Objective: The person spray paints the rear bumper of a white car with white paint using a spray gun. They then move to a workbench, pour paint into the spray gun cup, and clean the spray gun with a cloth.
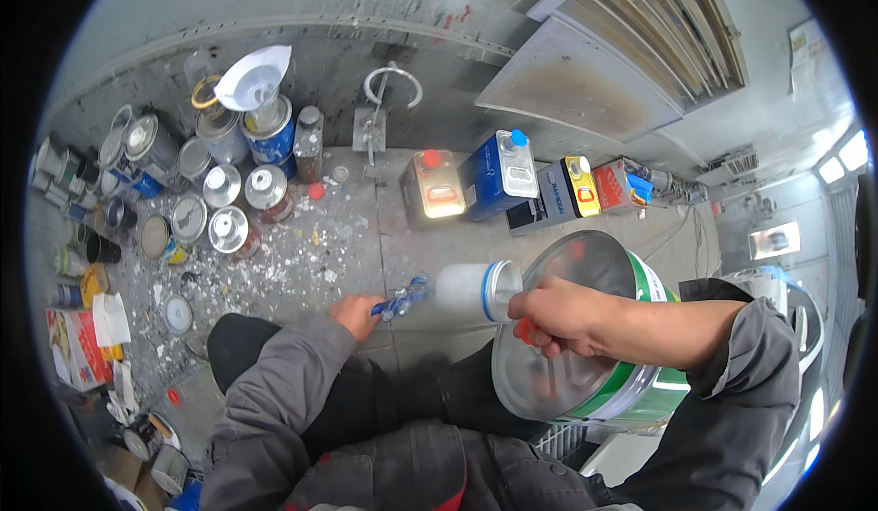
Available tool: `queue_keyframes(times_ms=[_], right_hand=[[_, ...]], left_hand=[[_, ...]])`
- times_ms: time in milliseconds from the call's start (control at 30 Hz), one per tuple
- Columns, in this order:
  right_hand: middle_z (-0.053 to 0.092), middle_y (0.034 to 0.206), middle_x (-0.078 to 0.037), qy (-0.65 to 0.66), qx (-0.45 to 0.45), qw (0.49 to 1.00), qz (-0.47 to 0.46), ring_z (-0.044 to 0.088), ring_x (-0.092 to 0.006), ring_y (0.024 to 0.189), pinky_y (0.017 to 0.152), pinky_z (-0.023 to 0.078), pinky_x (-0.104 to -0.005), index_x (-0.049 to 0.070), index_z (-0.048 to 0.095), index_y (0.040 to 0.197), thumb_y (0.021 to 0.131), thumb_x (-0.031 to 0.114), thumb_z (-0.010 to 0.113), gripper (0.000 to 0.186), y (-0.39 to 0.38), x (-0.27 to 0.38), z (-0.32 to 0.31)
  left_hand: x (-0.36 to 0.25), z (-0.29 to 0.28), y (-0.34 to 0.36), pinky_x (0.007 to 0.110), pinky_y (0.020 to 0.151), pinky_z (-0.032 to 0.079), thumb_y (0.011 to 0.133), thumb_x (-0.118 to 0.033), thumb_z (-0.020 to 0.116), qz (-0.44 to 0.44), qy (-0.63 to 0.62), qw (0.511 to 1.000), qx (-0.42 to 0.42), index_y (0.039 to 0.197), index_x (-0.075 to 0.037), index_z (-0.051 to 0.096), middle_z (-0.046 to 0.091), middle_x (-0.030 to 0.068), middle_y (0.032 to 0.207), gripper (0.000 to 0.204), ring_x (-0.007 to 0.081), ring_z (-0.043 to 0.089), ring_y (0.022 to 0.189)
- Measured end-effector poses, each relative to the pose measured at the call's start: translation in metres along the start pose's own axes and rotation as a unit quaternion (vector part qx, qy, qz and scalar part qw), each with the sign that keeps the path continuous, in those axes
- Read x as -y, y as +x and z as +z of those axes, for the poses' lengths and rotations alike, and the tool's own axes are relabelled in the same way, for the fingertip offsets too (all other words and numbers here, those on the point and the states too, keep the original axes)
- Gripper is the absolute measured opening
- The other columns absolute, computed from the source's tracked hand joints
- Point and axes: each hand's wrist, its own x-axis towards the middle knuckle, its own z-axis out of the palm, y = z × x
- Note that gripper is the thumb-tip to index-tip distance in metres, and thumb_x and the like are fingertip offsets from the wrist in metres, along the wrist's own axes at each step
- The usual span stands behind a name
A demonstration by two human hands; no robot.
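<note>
My left hand (352, 315) is closed on a blue tool (398, 301), its exact kind blurred, held low over the grey floor. Just right of it, a translucent white cup with a blue rim (462, 290) lies on its side in the air beside my right hand (558, 319), whose curled fingers grip at the cup's rim. Under that hand is a large green metal drum (649, 387) with a grey top; a red piece (524, 328), possibly a cap, shows at my fingers, partly hidden.
Paint cans (187, 218) and a funnel (258, 81) crowd the speckled floor at left. Rectangular cans (494, 182) stand along the back wall, beside a metal stand (370, 127). Panels (581, 76) lean above them. A red-and-white box (78, 351) sits at far left.
</note>
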Motion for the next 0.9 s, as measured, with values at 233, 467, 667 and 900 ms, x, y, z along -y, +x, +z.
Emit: queue_keyframes(times_ms=[233, 467, 667, 900], right_hand=[[0.053, 0.064, -0.008, -0.031, -0.028, 0.999, 0.034, 0.051, -0.0187, 0.049, 0.043, 0.036, -0.0338, -0.003, 0.06, 0.091, 0.098, 0.022, 0.062, 0.026, 0.002, 0.018, 0.019], [0.062, 0.068, -0.021, -0.065, -0.029, 0.997, 0.012, 0.057, -0.024, 0.047, 0.036, 0.031, -0.0403, -0.015, 0.062, 0.1, 0.092, 0.026, 0.055, 0.042, 0.021, 0.015, 0.029], [0.053, 0.064, -0.007, -0.056, -0.022, 0.997, 0.037, 0.052, -0.0181, 0.049, 0.044, 0.036, -0.0338, -0.001, 0.059, 0.092, 0.096, 0.02, 0.063, 0.021, 0.018, 0.019, 0.027], [0.053, 0.06, -0.007, -0.021, -0.003, 1.0, -0.008, 0.052, -0.0177, 0.05, 0.045, 0.035, -0.0333, 0.0, 0.059, 0.084, 0.098, 0.02, 0.06, 0.025, 0.004, 0.002, 0.008]], left_hand=[[0.012, 0.009, 0.007, 0.053, 0.079, 0.055, 0.093, -0.02, 0.073, 0.026, -0.034, 0.999, -0.012, 0.107, -0.02, 0.077, 0.075, 0.0152, 0.098, 0.015, 0.0427, 0.07, 0.097], [0.022, 0.012, 0.01, 0.052, 0.077, 0.056, 0.094, -0.024, 0.072, 0.031, -0.041, 0.999, -0.011, 0.105, -0.02, 0.076, 0.075, 0.0161, 0.094, 0.012, 0.0436, 0.07, 0.094], [0.025, 0.015, 0.013, 0.052, 0.077, 0.056, 0.094, -0.025, 0.073, 0.03, -0.036, 0.999, -0.022, 0.104, -0.02, 0.077, 0.075, 0.015, 0.094, 0.012, 0.0431, 0.071, 0.093], [0.019, 0.016, 0.017, 0.051, 0.078, 0.055, 0.092, -0.02, 0.072, 0.038, -0.047, 0.998, -0.006, 0.107, -0.018, 0.077, 0.075, 0.015, 0.097, 0.016, 0.0425, 0.071, 0.095]])
